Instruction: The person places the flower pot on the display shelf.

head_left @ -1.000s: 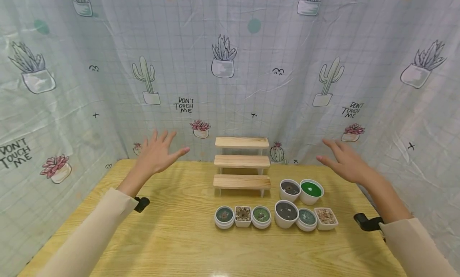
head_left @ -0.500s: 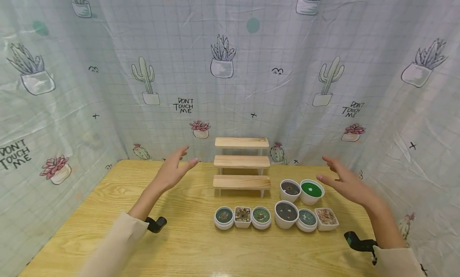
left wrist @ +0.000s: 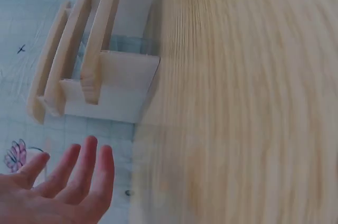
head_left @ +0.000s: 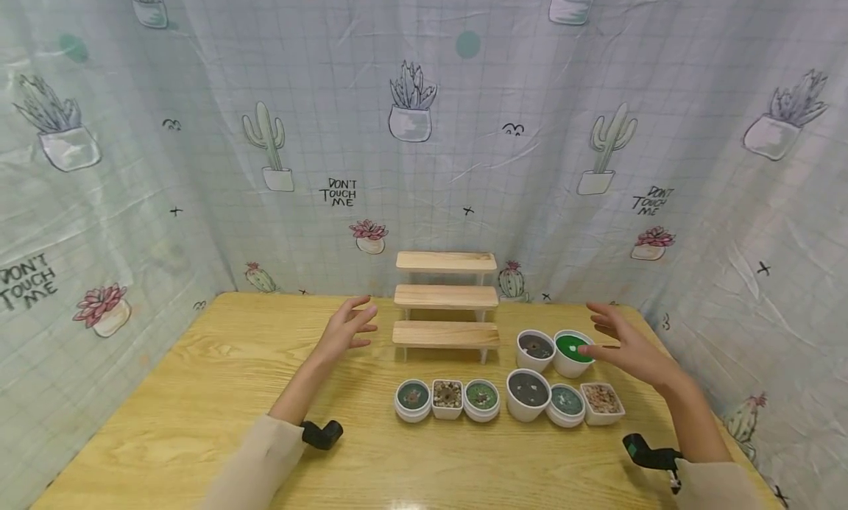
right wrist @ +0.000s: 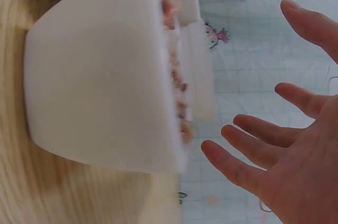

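Observation:
My left hand (head_left: 342, 333), fingers spread and holding nothing, hovers left of a three-step wooden shelf (head_left: 446, 335). In the left wrist view its relaxed fingers (left wrist: 84, 174) point toward the end of the shelf (left wrist: 92, 78). On the right, my right hand (head_left: 626, 352) is held over the pots with nothing in it; its thumb overlaps a round white pot with a green top (head_left: 573, 357) in the head view. A square white pot of pinkish pebbles (head_left: 601, 404) stands just below that hand and looms large as a white wall (right wrist: 100, 76) in the right wrist view.
Two dark-topped round pots (head_left: 534, 348) and a low teal-topped pot (head_left: 565, 403) stand among the right group. In front of the shelf sit another teal-topped pot (head_left: 414, 400), a square gravel pot (head_left: 447, 398) and a green-topped one (head_left: 481, 399). A printed curtain (head_left: 450, 171) encloses the wooden table (head_left: 371, 466).
Both hands have come down lower over the table. The left hand has moved right toward the shelf, and the right hand has lowered beside the pots. The pots and shelf have stayed put.

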Demonstrator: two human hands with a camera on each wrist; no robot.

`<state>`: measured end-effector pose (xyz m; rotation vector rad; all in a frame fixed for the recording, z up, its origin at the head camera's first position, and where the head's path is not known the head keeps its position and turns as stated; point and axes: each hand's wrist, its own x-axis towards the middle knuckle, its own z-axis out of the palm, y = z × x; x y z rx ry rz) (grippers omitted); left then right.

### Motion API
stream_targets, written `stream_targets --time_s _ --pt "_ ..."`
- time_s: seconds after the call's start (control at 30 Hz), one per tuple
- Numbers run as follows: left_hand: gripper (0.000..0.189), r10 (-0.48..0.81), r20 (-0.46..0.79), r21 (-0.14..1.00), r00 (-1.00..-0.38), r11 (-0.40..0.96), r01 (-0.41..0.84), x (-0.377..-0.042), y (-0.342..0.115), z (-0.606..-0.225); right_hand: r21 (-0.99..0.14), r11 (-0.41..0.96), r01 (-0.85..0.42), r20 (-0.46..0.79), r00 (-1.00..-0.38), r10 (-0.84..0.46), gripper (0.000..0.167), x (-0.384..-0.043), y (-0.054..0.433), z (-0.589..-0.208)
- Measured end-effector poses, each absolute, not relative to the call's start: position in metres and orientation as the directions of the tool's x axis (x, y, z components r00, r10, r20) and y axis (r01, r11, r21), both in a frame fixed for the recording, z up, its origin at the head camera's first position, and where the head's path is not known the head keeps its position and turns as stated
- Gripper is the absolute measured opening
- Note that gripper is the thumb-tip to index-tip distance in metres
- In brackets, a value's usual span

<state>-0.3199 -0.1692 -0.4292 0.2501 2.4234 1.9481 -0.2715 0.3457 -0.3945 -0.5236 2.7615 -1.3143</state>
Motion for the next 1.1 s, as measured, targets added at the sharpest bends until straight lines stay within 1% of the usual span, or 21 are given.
stream_targets --time_s 0.1,0.17,0.3,0.47,0.6,0.83,0.97,1.1 --pt "0.069 0.119 -0.003 0.998 -0.993 0.068 0.005 -0.325 -0.166 -0.439 -0.772 0.571 -0.279 0.101 -0.941 -0.324 0.088 -0.275 0.344 -0.400" --pt "0.071 0.132 -0.054 0.999 -0.990 0.009 -0.053 -0.328 -0.163 -0.445 -0.774 0.572 -0.271 0.094 -0.943 -0.319 0.088 -0.276 0.345 -0.403" --pt "0.070 0.187 -0.109 0.994 -0.976 -0.011 -0.113 -0.330 -0.160 -0.457 -0.775 0.578 -0.255 0.083 -0.948 -0.306 0.088 -0.276 0.345 -0.409" --pt "0.071 0.223 -0.086 0.995 -0.971 0.061 -0.074 -0.329 -0.157 -0.464 -0.781 0.577 -0.239 0.070 -0.952 -0.299 0.089 -0.277 0.343 -0.414" --pt "0.076 0.263 -0.033 0.995 -0.964 0.096 -0.008 -0.328 -0.154 -0.466 -0.783 0.582 -0.218 0.049 -0.955 -0.291 0.091 -0.279 0.344 -0.418" --pt "0.074 0.323 0.029 0.999 -0.946 -0.025 0.022 -0.327 -0.152 -0.479 -0.807 0.552 -0.209 0.034 -0.950 -0.310 0.089 -0.282 0.352 -0.428" --pt "0.075 0.357 0.049 0.998 -0.933 -0.041 0.037 -0.327 -0.147 -0.481 -0.807 0.558 -0.194 0.016 -0.951 -0.308 0.089 -0.283 0.353 -0.433" --pt "0.077 0.362 0.050 0.998 -0.931 -0.043 0.037 -0.327 -0.144 -0.481 -0.802 0.564 -0.199 0.017 -0.950 -0.311 0.090 -0.289 0.351 -0.438"
